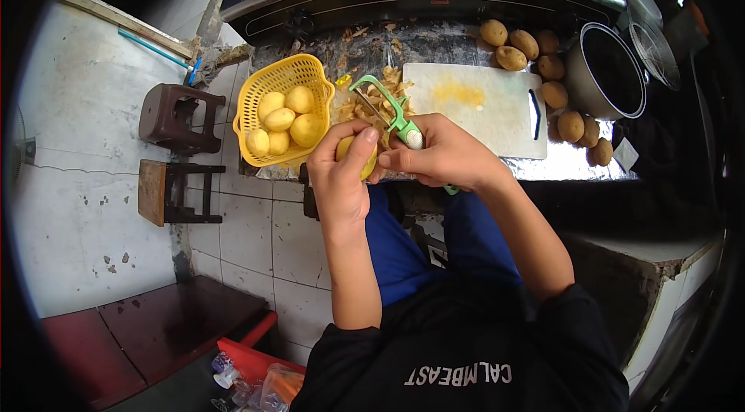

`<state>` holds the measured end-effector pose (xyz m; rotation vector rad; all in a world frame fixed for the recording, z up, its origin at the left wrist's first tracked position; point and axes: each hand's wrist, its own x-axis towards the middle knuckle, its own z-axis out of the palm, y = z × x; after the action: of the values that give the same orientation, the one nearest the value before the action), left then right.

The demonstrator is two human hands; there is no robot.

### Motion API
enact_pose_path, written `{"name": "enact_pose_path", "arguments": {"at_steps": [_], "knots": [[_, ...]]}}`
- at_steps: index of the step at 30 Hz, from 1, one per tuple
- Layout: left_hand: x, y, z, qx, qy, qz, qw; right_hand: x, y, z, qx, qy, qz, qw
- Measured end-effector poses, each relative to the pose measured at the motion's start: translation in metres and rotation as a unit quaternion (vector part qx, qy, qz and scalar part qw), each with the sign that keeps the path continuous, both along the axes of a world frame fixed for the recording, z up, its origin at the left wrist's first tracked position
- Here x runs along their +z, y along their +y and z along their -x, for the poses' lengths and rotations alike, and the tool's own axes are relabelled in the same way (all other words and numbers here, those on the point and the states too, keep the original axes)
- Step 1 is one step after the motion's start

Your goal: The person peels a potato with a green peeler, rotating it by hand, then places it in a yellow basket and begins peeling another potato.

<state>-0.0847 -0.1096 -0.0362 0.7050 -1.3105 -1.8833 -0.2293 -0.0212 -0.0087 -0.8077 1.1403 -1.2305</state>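
My left hand (341,167) is closed around a peeled yellow potato (358,157), which my fingers partly cover. Just to its right, my right hand (438,150) grips a green vegetable peeler (398,119) by its handle, with the blade end pointing up and left. The fingertips of both hands meet close to the potato. Brown potato peelings (372,105) lie on the counter beyond my hands. Left of my left hand stands a yellow plastic basket (322,70) with several peeled potatoes (307,129) in it.
A white cutting board (504,121) with a yellow stain lies to the right. Several unpeeled potatoes (570,126) sit beside it, near a metal pot (582,78). A Rinnai stove (434,12) runs along the back. Two stools (174,119) stand on the floor at left.
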Motion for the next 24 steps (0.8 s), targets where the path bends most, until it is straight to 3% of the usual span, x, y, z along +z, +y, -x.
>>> {"name": "enact_pose_path", "arguments": {"at_steps": [3, 5, 10, 12, 13, 14, 15, 17, 19, 24], "knots": [[0.001, -0.002, 0.005, 0.043, -0.029, -0.014, 0.999, -0.003, 0.002, 0.007, -0.02, -0.002, -0.009, 1.0], [0.009, -0.001, 0.009, 0.087, -0.118, -0.026, 0.989, -0.001, 0.003, 0.011, -0.092, -0.036, -0.012, 0.995], [0.003, -0.012, 0.006, 0.056, -0.08, -0.104, 0.99, -0.006, 0.004, 0.01, -0.082, 0.005, -0.011, 0.997], [-0.001, -0.014, 0.002, 0.035, -0.045, -0.142, 0.988, -0.016, 0.001, 0.007, -0.087, 0.156, 0.008, 0.984], [-0.005, -0.016, 0.0, 0.006, 0.035, -0.211, 0.977, -0.016, 0.003, 0.005, -0.087, 0.155, 0.009, 0.984], [-0.007, -0.017, -0.001, -0.023, 0.115, -0.278, 0.954, -0.013, 0.006, -0.001, -0.093, 0.247, 0.043, 0.964], [-0.005, -0.014, -0.001, -0.021, 0.114, -0.277, 0.954, -0.008, 0.011, -0.007, -0.098, 0.336, 0.075, 0.934], [0.003, -0.007, 0.002, 0.021, 0.164, -0.316, 0.934, 0.003, 0.019, -0.018, -0.081, 0.377, 0.085, 0.919], [0.009, -0.004, -0.002, -0.007, 0.201, -0.306, 0.93, 0.006, 0.026, -0.03, -0.099, 0.541, 0.112, 0.828], [0.027, 0.012, -0.002, 0.047, 0.221, -0.247, 0.942, 0.012, 0.03, -0.042, -0.116, 0.61, 0.127, 0.774]]}}
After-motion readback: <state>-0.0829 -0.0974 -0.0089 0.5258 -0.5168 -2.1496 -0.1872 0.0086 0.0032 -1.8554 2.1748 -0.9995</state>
